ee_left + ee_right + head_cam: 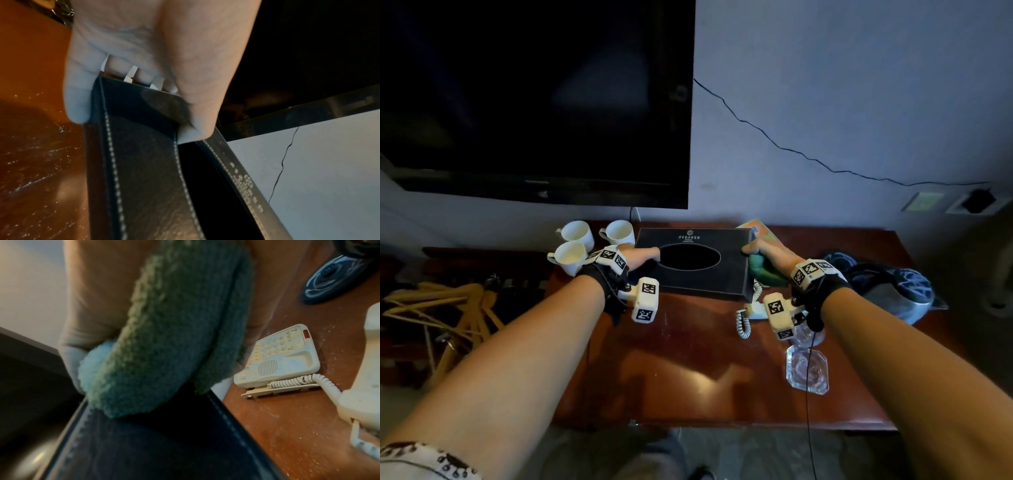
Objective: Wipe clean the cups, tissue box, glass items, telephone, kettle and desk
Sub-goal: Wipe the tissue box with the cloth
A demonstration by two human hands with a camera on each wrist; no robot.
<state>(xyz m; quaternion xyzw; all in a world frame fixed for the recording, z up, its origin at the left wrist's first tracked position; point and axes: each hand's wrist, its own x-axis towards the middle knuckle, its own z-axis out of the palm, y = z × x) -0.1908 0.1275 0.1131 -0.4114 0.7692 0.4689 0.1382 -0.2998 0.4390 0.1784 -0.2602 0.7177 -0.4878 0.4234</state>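
While the left hand (635, 257) gripped the black stitched leather tissue box (702, 279) at frame centre, the right hand (768, 255) pressed a clutched green fluffy cloth (765, 272) against it; the speckled desk (287, 426) looked unwiped.

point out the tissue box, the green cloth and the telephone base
tissue box (698, 279), head view, front part of its black top
green cloth (164, 331), right wrist view, middle of the fabric
telephone base (283, 360), right wrist view, speaker area

wrists: black straps (604, 284), white tagged camera blocks (644, 299) worn
left sleeve (424, 460): white, black-patterned
cable (808, 394): black, thin
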